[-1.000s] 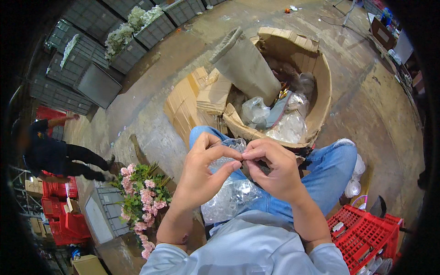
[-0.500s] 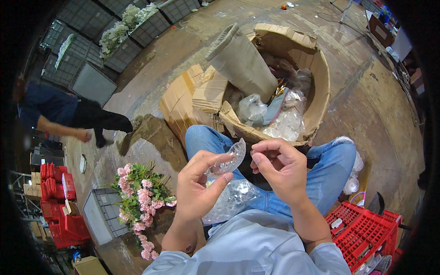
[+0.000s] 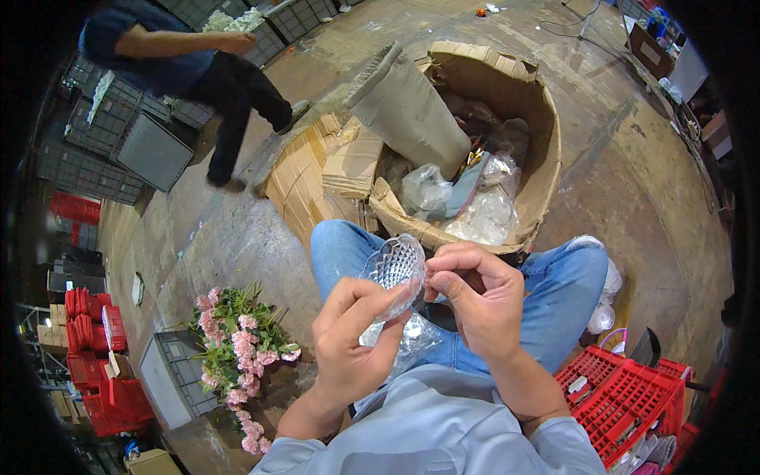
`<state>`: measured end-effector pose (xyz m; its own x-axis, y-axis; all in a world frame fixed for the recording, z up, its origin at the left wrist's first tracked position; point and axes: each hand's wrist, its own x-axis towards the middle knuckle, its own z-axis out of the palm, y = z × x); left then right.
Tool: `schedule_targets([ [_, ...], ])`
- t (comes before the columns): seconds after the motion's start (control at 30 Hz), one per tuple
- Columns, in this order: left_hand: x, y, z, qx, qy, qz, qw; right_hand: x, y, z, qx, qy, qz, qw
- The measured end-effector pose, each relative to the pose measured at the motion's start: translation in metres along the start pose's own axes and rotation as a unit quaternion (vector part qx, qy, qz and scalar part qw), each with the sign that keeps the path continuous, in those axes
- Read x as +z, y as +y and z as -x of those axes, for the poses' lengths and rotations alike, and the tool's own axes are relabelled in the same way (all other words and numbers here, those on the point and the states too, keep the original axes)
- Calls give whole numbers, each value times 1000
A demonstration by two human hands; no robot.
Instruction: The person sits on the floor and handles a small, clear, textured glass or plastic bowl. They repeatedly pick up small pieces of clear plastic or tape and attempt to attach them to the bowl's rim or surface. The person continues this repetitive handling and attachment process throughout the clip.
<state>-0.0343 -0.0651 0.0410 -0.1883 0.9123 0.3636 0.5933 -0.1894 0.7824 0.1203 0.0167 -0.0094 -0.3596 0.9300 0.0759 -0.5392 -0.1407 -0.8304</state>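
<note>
A clear, scalloped dish (image 3: 394, 263) with a diamond-cut pattern is pinched between the thumb and fingers of my left hand (image 3: 355, 336), tilted so its patterned face shows. Close against the dish's right rim, my right hand (image 3: 484, 301) has thumb and forefinger pressed together. Whatever lies in that pinch, if anything, is too small to make out. Crumpled clear plastic wrap (image 3: 419, 339) rests in my lap below the dish, partly behind my left hand.
Ahead stands a torn round cardboard container (image 3: 546, 134) holding plastic bags and a grey roll (image 3: 412, 111). Pink flowers (image 3: 245, 344) and a grey crate (image 3: 170, 380) lie left; red baskets (image 3: 609, 396) stand right. Another person (image 3: 229, 95) walks at far left.
The dish has turned from edge-on to show its patterned face, and my right fingers have come up to its rim. The other person has walked farther into view, toward the right.
</note>
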Motion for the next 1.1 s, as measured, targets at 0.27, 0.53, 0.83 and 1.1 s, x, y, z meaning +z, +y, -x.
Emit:
schedule_targets([
  [0.27,2,5,2,12,14,-6,1000,1,3,0,-15,5,-40,999],
  [0.53,5,9,2,17,25,-9,1000,4,3,2,-10,6,-71,997],
  [0.83,6,10,2,47,26,-33,998,6,3,3,-17,14,-77,997],
  [1.1,8,10,3,46,39,-32,998,6,-1,4,-81,1,35,996],
])
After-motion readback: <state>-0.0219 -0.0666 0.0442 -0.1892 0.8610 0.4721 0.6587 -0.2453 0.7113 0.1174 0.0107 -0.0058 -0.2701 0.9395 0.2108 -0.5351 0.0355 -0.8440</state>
